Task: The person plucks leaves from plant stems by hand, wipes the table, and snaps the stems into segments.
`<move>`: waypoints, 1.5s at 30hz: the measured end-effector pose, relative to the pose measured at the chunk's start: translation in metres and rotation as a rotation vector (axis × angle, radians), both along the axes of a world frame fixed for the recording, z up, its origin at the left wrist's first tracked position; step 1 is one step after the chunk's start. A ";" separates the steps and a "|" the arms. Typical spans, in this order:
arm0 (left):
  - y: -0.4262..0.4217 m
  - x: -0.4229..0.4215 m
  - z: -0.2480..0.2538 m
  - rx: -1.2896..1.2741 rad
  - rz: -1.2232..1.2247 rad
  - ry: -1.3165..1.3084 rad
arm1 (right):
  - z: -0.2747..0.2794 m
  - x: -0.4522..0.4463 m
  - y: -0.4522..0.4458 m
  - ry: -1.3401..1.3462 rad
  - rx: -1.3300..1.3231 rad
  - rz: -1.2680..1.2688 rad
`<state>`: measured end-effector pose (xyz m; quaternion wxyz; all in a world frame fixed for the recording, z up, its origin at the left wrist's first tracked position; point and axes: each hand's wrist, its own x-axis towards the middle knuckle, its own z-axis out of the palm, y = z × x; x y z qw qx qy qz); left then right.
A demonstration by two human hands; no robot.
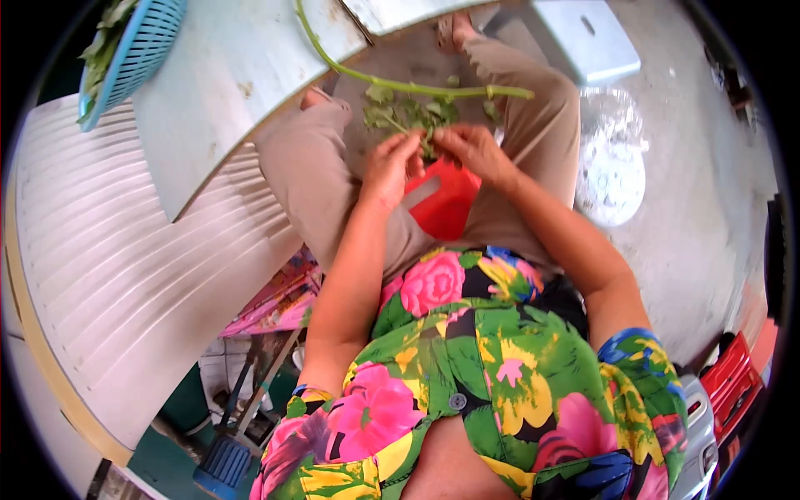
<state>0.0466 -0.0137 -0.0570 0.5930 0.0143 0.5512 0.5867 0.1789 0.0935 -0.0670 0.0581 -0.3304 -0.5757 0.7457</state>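
A long green stem [392, 85] with leaves hanging from it stretches from the board's edge across the space between my knees. My left hand [392, 167] is closed, its thumb and fingertips pinching a thin leafy sprig. Close on its right, my right hand [477, 153] pinches the same bunch of green leaves [429, 114]. The two hands are a short gap apart. Below them a red object [446, 200] with a pale patch lies between my thighs.
At the upper left, a blue basket [142, 58] holds greens beside a pale board [225, 83]. A ridged white surface [125, 275] fills the left. A light blue stool [587, 37] stands upper right, above a round white object [612, 179] on the floor.
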 end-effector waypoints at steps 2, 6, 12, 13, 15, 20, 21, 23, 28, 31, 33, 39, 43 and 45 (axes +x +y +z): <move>0.000 0.004 -0.003 0.027 -0.069 -0.004 | 0.009 -0.001 -0.009 0.016 0.037 0.026; 0.002 0.006 0.010 0.044 -0.080 -0.080 | 0.029 0.003 -0.012 -0.005 0.010 0.007; 0.006 -0.006 0.017 0.219 0.136 -0.217 | 0.124 0.024 0.017 -0.283 0.064 0.462; 0.006 -0.009 0.011 0.221 0.211 -0.273 | 0.137 0.025 0.024 -0.315 -0.004 0.556; 0.008 -0.012 0.008 0.184 0.279 -0.265 | 0.176 0.018 0.039 -0.259 0.014 0.570; 0.009 -0.004 0.005 0.164 0.158 -0.260 | 0.259 -0.043 0.083 0.190 0.064 0.161; 0.009 -0.003 0.009 0.152 0.127 -0.279 | 0.267 -0.064 0.095 0.248 0.048 0.097; 0.010 -0.003 0.016 0.156 0.127 -0.287 | 0.277 -0.108 0.122 0.327 0.081 -0.008; 0.010 -0.008 0.028 0.177 0.158 -0.348 | 0.281 -0.219 0.181 0.256 0.259 -0.159; 0.012 -0.009 0.029 0.194 0.157 -0.355 | 0.281 -0.286 0.210 0.257 0.367 -0.183; 0.012 -0.010 0.030 0.201 0.145 -0.340 | 0.285 -0.328 0.222 0.257 0.416 -0.188; 0.010 -0.018 0.039 0.196 0.162 -0.348 | 0.299 -0.431 0.242 0.390 0.460 -0.315; 0.009 -0.019 0.036 0.204 0.188 -0.345 | 0.292 -0.432 0.240 0.445 0.461 -0.306; 0.010 -0.020 0.038 0.222 0.177 -0.351 | 0.285 -0.407 0.231 0.373 0.463 -0.229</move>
